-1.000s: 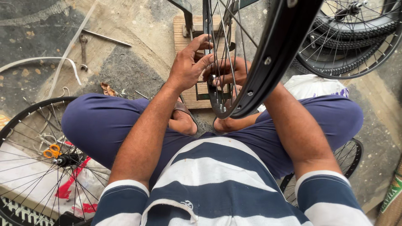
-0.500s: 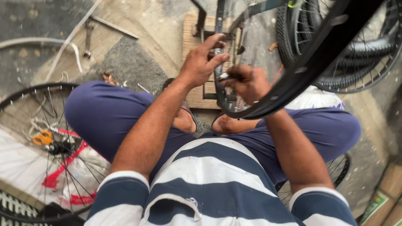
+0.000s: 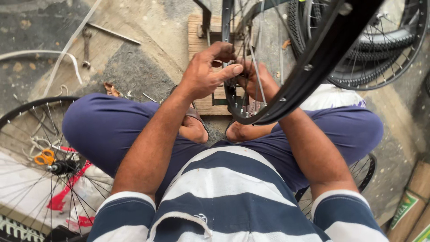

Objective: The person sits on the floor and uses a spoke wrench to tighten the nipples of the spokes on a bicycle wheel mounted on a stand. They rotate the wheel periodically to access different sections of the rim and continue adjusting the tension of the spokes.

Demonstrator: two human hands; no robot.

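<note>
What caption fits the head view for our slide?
Seated person's left hand and right hand work on a black rim.

Rough concrete floor, daylit; cardboard boxes perhaps at edge.

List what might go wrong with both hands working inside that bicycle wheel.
1. The left hand and right hand sit among the spokes of the black wheel rim; if it turned, fingers could get pinched.
2. The feet in open sandals lie right under the rim, likely to be hit if it dropped.
3. Loose metal rods and a wrench on the ground might get lost.
</note>
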